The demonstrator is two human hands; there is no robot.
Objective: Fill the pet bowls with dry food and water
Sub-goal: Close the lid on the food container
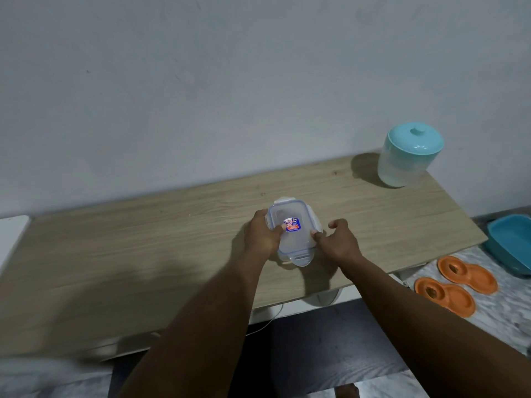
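Fingers of the left hand [263, 235] curl round the left side of the box [293, 245], and the thumb lies on the lid [287, 214]. One fingertip of the right hand [337, 239] touches the right edge of the lid. Its thumb sticks up and touches nothing. I cannot tell if the other right fingers hook under the edge.

Between the two hands the box sits flat on the table [143, 239]. A clip [301, 259] sticks out just below the fingers, so it looks undone.

I think the job now is to take the lid off. To do it well, the left hand should hold the box down hard while the right fingertips lift the edge slowly, so the box does not tip and nothing jumps out.

Far past the right fingers, by the wall, stands a jar [411, 156]. Down to the right of the right hand, well apart from the box, two orange bowls [482, 278] lie on the floor [502, 305].
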